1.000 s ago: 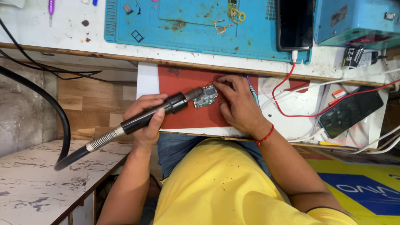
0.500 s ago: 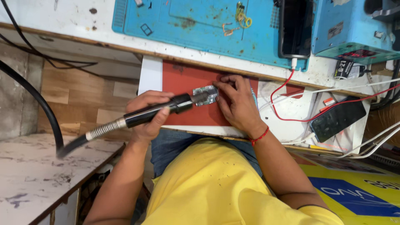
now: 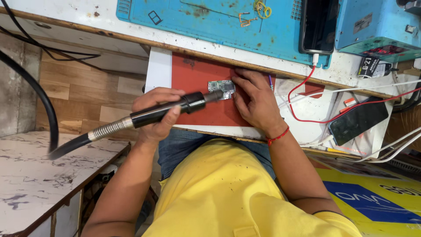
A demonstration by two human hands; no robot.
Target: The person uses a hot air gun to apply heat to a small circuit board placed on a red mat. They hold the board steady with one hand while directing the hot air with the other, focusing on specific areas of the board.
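My left hand (image 3: 152,130) grips the black handle of a hot-air tool (image 3: 169,110), whose metal nozzle points at the left edge of a small green circuit board (image 3: 222,87). The board lies on a red mat (image 3: 193,74) on a white pull-out shelf (image 3: 158,70). My right hand (image 3: 256,103) rests on the mat, and its fingertips hold the board's right edge. A thin blue-handled tool (image 3: 270,81) shows just behind that hand. The hot-air tool's black hose (image 3: 39,94) loops away to the left.
A blue work mat (image 3: 210,19) and a dark phone (image 3: 319,24) lie on the bench above. A blue machine (image 3: 377,26) stands at the top right. Red and white cables (image 3: 302,94) and another phone (image 3: 357,120) sit right of the shelf. A marble-patterned table (image 3: 39,175) is at the lower left.
The nozzle covered the board half a second ago; it has drawn back left, so the board now shows. My right hand stays at the board's edge.
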